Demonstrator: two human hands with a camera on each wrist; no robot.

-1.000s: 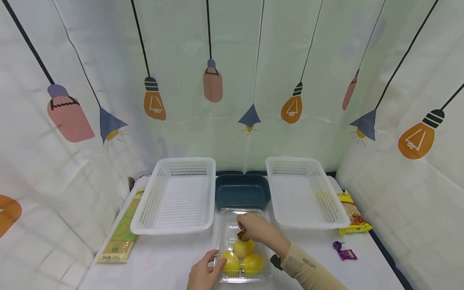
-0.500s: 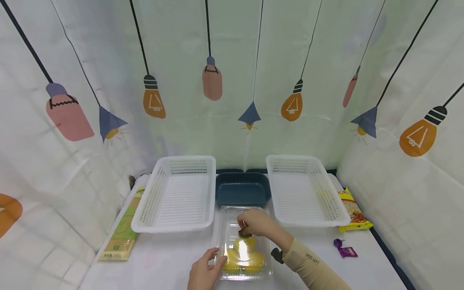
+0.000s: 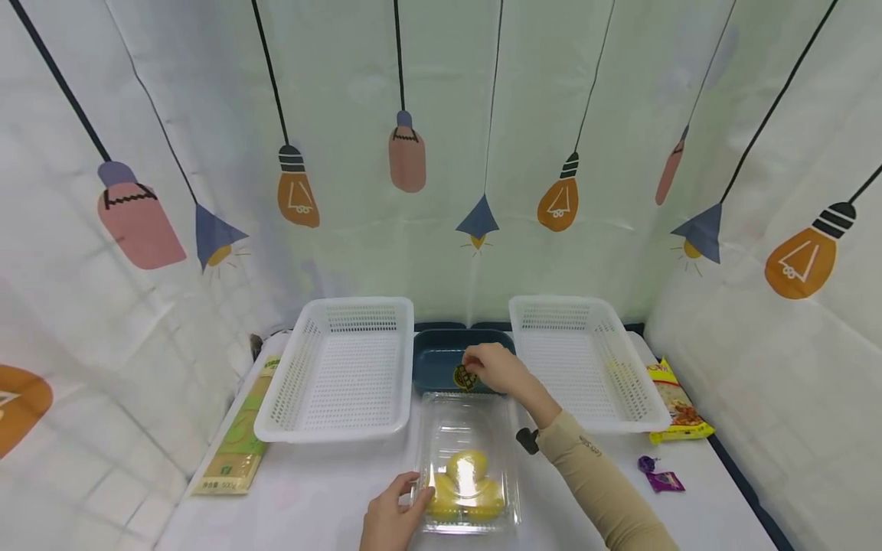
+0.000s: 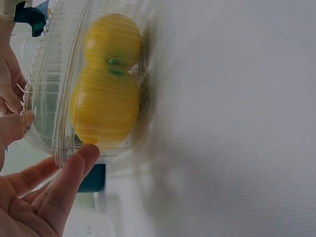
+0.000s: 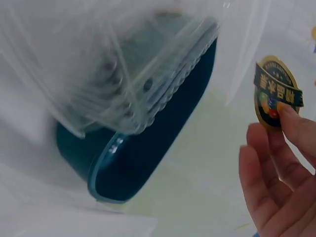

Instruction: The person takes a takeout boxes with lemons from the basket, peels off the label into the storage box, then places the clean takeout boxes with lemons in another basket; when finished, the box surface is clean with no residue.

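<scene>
1. Left hand (image 3: 391, 514), bottom centre of the frame: grips, thumb spread from fingers.
2. Right hand (image 3: 498, 367), below and right of centre: pinches.
3. Right forearm (image 3: 601, 478) slants in from lower right.

Black-and-gold oval label (image 5: 276, 91), clear plastic box (image 3: 460, 421), yellow fruits (image 3: 468, 468)
The label is held up near the box's far end; the box is laid flat, three fruits gathered at its near end.
</scene>
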